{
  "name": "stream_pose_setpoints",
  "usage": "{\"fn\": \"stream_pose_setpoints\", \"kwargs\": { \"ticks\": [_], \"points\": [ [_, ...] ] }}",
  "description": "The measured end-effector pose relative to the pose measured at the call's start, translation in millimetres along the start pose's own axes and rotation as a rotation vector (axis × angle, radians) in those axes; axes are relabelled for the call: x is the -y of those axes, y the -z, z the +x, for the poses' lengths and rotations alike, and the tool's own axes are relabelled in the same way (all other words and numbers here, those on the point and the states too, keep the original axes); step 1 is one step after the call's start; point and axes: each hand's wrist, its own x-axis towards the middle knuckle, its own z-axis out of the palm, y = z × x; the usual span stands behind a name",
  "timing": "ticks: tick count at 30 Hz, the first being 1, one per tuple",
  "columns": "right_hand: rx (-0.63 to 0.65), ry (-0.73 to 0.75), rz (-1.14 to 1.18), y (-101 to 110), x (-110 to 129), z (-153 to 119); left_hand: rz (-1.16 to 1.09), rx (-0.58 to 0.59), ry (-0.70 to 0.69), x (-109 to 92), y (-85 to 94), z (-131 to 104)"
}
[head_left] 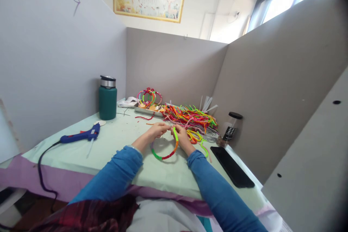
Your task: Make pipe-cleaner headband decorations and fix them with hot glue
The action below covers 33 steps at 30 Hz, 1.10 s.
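Observation:
A ring wrapped in coloured pipe cleaner (169,156) hangs between my hands, with green, red, orange, lime and purple sections. My left hand (159,130) pinches the top of the ring from the left. From the right, my right hand (181,135) grips it beside the lime section, fingers closed. The two sets of fingertips nearly meet at a pinkish bit, too small to make out clearly. Just behind my hands lies a big heap of loose pipe cleaners (190,116) in red, orange, green and pink.
A metal tray (149,111) at the back holds finished-looking rings (149,96). On the left are a blue glue gun (78,137) with its cord and a green bottle (107,102). A black phone (232,166) and a black-lidded jar (230,128) lie right. Grey partitions (174,65) surround the table.

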Motion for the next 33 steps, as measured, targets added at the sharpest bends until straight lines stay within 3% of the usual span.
{"fn": "stream_pose_setpoints", "kwargs": {
  "ticks": [5, 10, 23, 30, 33],
  "points": [
    [-0.002, -0.049, 0.005, -1.1, -4.6, 1.0, 0.053, -0.1, -0.014, -3.8, -3.8, -3.4],
    [0.053, -0.074, 0.038, -2.9, -2.3, -1.1, 0.02, -0.104, -0.022, -2.2, 0.6, -1.6],
    [-0.002, -0.056, 0.081, -2.7, 5.4, -1.0, -0.212, 0.137, 0.068, -1.0, 10.1, 1.3],
    [0.002, -0.089, 0.117, -2.2, 1.6, -0.4, -0.176, 0.183, 0.084, -5.1, 10.8, -2.4],
    [0.049, -0.135, 0.172, -1.8, 1.0, -0.6, -0.058, 0.168, 0.079, -9.2, 9.2, -7.1]
  ]
}}
